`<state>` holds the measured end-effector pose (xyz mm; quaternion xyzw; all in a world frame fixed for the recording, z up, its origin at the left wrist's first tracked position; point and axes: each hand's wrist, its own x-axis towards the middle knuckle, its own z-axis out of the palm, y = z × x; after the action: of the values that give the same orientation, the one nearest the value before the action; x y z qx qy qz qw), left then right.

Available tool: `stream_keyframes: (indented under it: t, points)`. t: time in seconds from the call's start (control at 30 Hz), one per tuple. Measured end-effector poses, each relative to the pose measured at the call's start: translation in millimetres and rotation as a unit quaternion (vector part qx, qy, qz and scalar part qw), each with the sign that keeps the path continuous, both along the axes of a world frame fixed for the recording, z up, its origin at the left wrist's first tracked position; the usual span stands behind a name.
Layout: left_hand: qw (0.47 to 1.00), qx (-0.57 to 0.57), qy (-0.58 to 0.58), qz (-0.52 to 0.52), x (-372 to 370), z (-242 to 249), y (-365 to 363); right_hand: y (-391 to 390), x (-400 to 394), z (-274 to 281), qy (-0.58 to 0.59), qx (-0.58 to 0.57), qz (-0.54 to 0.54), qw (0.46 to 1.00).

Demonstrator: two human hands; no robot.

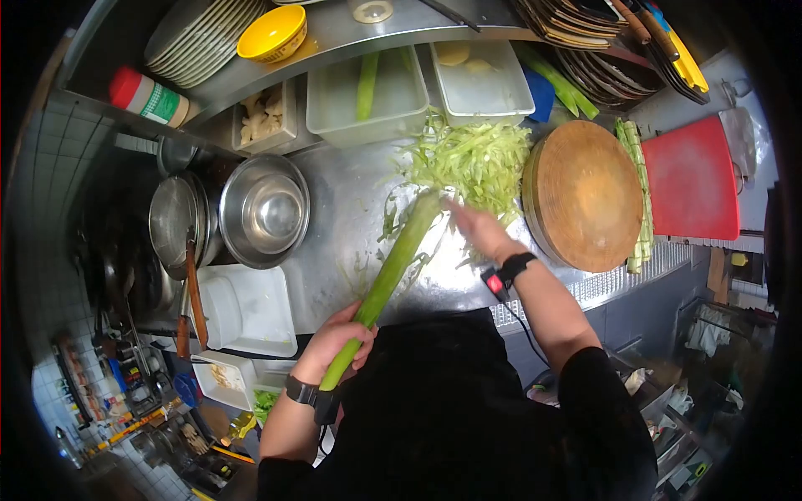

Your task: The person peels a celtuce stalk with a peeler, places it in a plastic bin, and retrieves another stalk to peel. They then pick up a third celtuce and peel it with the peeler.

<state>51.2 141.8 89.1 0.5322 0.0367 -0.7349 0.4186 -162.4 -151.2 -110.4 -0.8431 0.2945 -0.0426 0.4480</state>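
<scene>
A long green celtuce stalk slants away from me over the steel counter. My left hand is wrapped round its near end. At the stalk's far end, my right hand is closed, its fingertips smeared by motion beside the stalk. Whatever it holds is too blurred to make out. Just beyond lies a loose heap of pale green peelings, with scraps scattered on the counter under the stalk.
A round wooden chopping block and a red cutting board stand to the right. On the left are a steel bowl and a white tub. Plastic bins line the back below a shelf with a yellow bowl.
</scene>
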Motion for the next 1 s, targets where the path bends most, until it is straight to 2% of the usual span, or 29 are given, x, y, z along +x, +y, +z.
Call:
stream_keyframes:
  t: [0.03,0.07,0.1,0.17,0.2,0.23,0.3,0.37,0.43,0.47,0.57,0.6,0.63,0.7,0.73,0.77,0.83,0.87,0.9,0.93,0.97,1.0]
  points:
    - [1.000,-0.005,-0.004,0.000,0.9,0.6,-3.6,-15.9,1.0,7.2,0.081,-0.103,-0.069,0.989]
    - [1.000,-0.005,0.000,0.011,-0.3,3.6,-3.4,-22.7,-0.8,14.0,0.080,-0.125,-0.074,0.986]
    - [1.000,-0.002,0.006,0.022,-2.8,5.9,-0.8,-16.8,-3.0,18.3,0.082,-0.122,-0.073,0.986]
    - [0.999,-0.015,0.007,0.031,-4.1,4.0,-2.6,-7.3,-5.0,33.2,-0.031,-0.097,-0.081,0.992]
    - [0.999,-0.026,0.008,0.035,-5.0,1.9,-2.5,-0.1,-6.2,42.6,-0.024,-0.046,-0.075,0.996]
    - [0.999,-0.026,0.009,0.039,-5.5,-6.1,0.5,7.1,-7.6,45.9,-0.022,-0.045,-0.071,0.996]
    - [0.997,-0.033,0.021,0.062,-6.7,-19.1,6.8,25.3,-11.4,47.5,-0.044,0.041,-0.035,0.998]
    - [0.998,-0.031,0.008,0.056,-8.0,-18.4,9.5,41.1,-12.8,47.5,-0.056,0.029,-0.012,0.998]
    - [0.998,-0.031,-0.005,0.049,-12.5,-8.4,2.1,54.7,-6.7,69.2,-0.046,0.101,0.037,0.993]
    - [0.997,-0.046,-0.016,0.062,-16.4,-2.5,-1.8,62.9,-4.4,69.2,-0.106,0.080,0.048,0.990]
    - [0.995,-0.075,-0.015,0.065,-14.2,2.6,-4.1,82.4,-0.6,79.1,-0.147,0.101,0.089,0.980]
    - [0.995,-0.089,-0.002,0.054,-11.3,3.1,-4.4,84.7,0.2,91.9,-0.093,0.099,0.121,0.983]
    - [0.995,-0.090,-0.002,0.053,-9.6,2.7,-4.0,87.5,2.1,102.8,-0.094,0.098,0.120,0.983]
    - [0.995,-0.094,0.007,0.033,-7.3,1.3,-2.7,93.2,7.4,123.1,-0.084,0.103,0.246,0.960]
    - [0.995,-0.094,0.006,0.032,-6.7,1.7,-3.1,95.2,9.8,133.4,-0.104,0.103,0.270,0.951]
    - [0.995,-0.101,0.007,0.025,-5.8,2.5,-4.3,93.2,11.7,120.0,-0.106,0.103,0.269,0.952]
    - [0.994,-0.108,0.009,0.012,-4.0,4.0,-4.2,80.8,17.3,66.5,-0.314,-0.011,0.210,0.926]
    - [0.995,-0.092,0.011,0.021,-3.0,5.3,-2.5,54.9,16.9,46.4,-0.129,0.203,0.015,0.971]
    - [0.996,-0.079,0.012,0.029,-2.5,5.5,-4.5,24.3,12.7,29.5,0.067,0.390,-0.184,0.900]
    - [0.996,-0.088,0.010,0.023,-3.7,4.9,-8.5,5.3,5.6,16.4,0.058,0.176,-0.126,0.975]
    - [0.996,-0.088,0.001,0.028,-5.7,6.3,-8.5,-3.5,6.7,19.1,0.049,-0.045,-0.060,0.996]
    - [0.996,-0.081,-0.005,0.033,-7.2,9.0,-4.7,2.6,4.7,20.1,0.049,-0.041,-0.064,0.996]
